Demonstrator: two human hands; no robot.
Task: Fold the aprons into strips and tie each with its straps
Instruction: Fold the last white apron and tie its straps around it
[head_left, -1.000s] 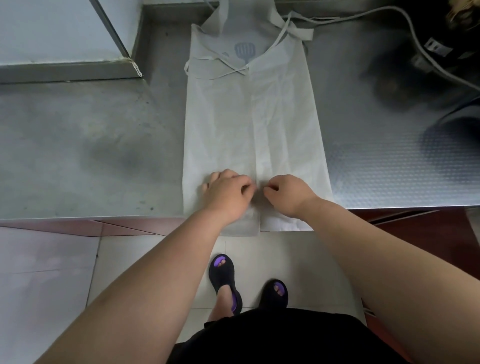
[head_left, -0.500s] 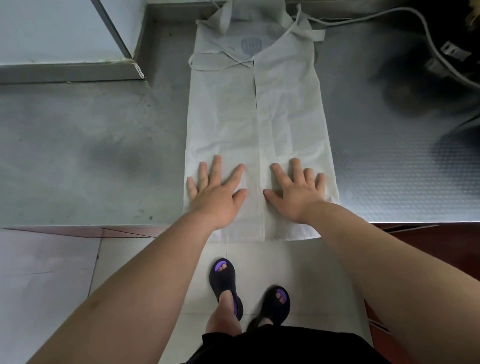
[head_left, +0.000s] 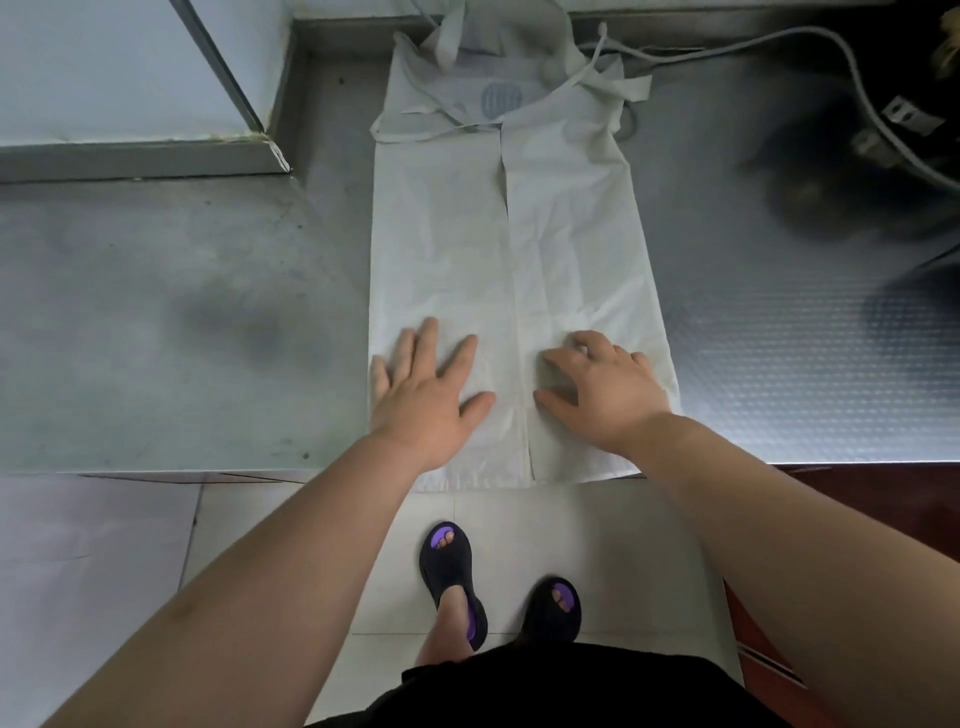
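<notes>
Left hand (head_left: 423, 395): stays flat, fingers spread on apron (head_left: 571, 234).
Right hand (head_left: 608, 395): was flat; fingers now arch loosely, gripping nothing.

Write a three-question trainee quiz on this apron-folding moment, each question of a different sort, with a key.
1. True or false: the apron is already tied up with its straps.
2. Multiple choice: the left hand is A) lying flat on the apron's left folded side, B) gripping a strap, C) raised clear of the apron.
3. Fill in: the apron's two folded-in sides meet along its ____.

Key: 1 false; 2 A; 3 middle.
</notes>
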